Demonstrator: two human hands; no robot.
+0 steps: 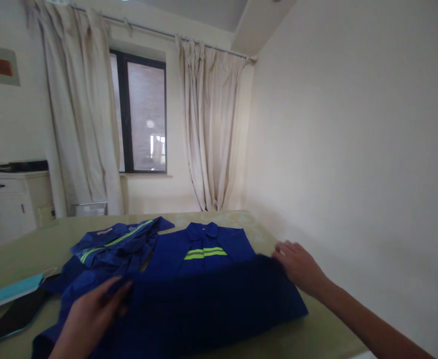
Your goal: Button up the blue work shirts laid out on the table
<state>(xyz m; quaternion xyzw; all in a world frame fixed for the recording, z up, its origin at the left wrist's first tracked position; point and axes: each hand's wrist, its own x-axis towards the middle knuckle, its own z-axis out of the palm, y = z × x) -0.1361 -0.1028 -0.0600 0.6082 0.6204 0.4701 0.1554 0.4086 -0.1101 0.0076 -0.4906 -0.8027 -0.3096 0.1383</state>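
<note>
Nearest to me, a dark blue jacket [204,311] lies on the table, its collar pointing away from the person and its near part raised in a dark, shadowed sheet between 2 bare hands. The left hand [91,316], blurred, pinches that cloth at its left end; the right hand [297,264] grips the right end, fingers curled closed. Past the raised edge I see a neat collar, flat-lying sides and a yellow-green band with a greyish middle line across the chest. Left of it, a crumpled blue garment [112,254] shows similar bright stripes, near a turquoise mask [13,291] and a flat black object [17,316].

The tabletop [333,331] is pale green. Beyond stand a white cabinet [4,199], 2 cream curtains [76,109] and a dark-framed window [146,114]. A tiny collar tag [204,229] and a pale patch [104,231] on the crumpled garment are too small to read.
</note>
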